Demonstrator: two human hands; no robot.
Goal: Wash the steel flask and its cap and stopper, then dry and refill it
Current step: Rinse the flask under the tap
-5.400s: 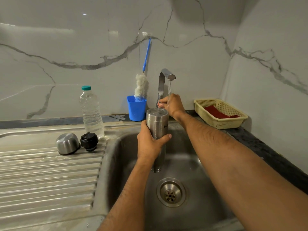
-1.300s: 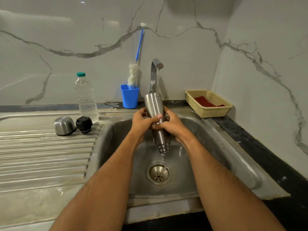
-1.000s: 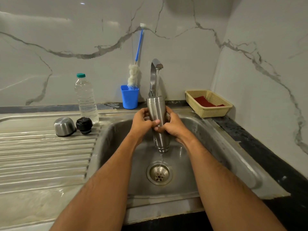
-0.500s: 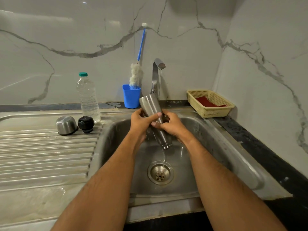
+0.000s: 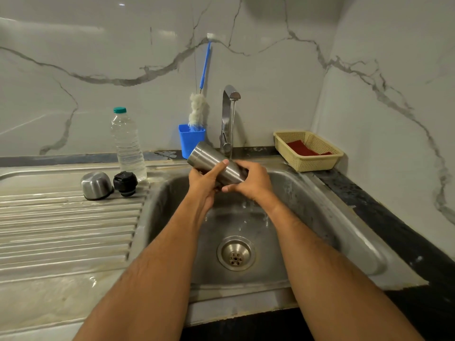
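Flask point(image 5: 213, 162) at frame centre, tilted over sink point(image 5: 320, 205) under running tap point(image 5: 227, 114). Left hand point(image 5: 204, 183) and right hand point(image 5: 248, 179) both wrapped around body. Risk: wet steel slips, drops into basin. Cap point(image 5: 96, 185), stopper point(image 5: 125, 183) unwashed, left of frame.

- The mouth end of the steel flask point(image 5: 213, 161) is covered by the right hand point(image 5: 250, 179), so the opening cannot be seen.
- The fingers of the left hand point(image 5: 203, 183) are hidden behind the flask; only the thumb is shown on top.
- Both forearms are cut off by the lower edge.
- The base of the bottle brush point(image 5: 197, 110) is concealed inside the blue cup point(image 5: 191, 141).
- The red cloth point(image 5: 304, 148) is partly hidden by the wall of the yellow basket point(image 5: 310, 162).
- The draining board point(image 5: 64, 227) is cut off at the left edge.
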